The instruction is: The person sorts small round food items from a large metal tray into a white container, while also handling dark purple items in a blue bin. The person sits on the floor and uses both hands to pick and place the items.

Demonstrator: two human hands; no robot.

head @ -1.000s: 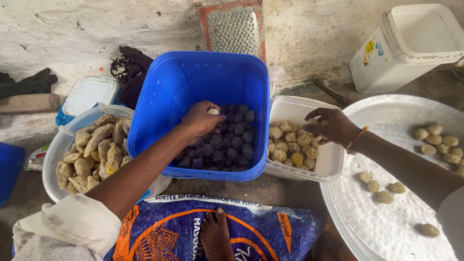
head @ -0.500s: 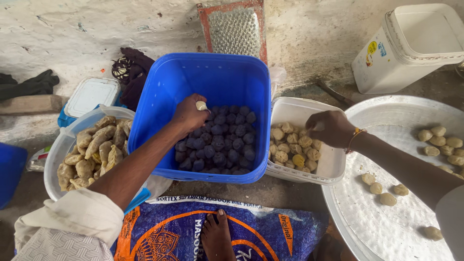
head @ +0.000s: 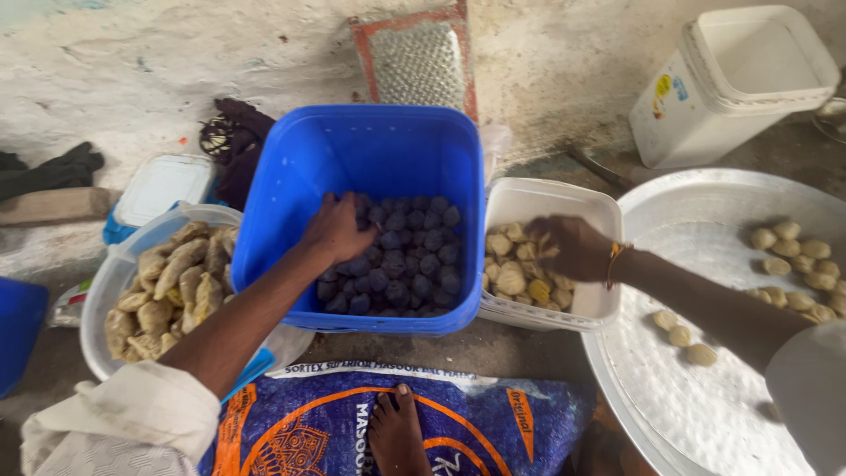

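My left hand (head: 335,231) reaches into a blue square tub (head: 370,141), palm down, with its fingers on the dark round balls (head: 407,264) that cover the bottom. What lies under the fingers is hidden. My right hand (head: 571,247), with a thin bracelet at the wrist, is inside a white rectangular tub (head: 553,196). It curls over the pale dough pieces (head: 511,275) there. The hand is blurred, so its grip is unclear.
A white bowl (head: 104,291) of pale elongated dumplings stands at the left. A big round metal tray (head: 705,388) with several dough balls lies at the right, a white lidded bucket (head: 731,84) behind it. My bare foot (head: 398,436) rests on a printed blue sack (head: 344,423).
My left hand, raised half a second ago with a small pale piece in its fingertips, has dropped back onto the dark balls. My right hand has moved deeper into the white tub.
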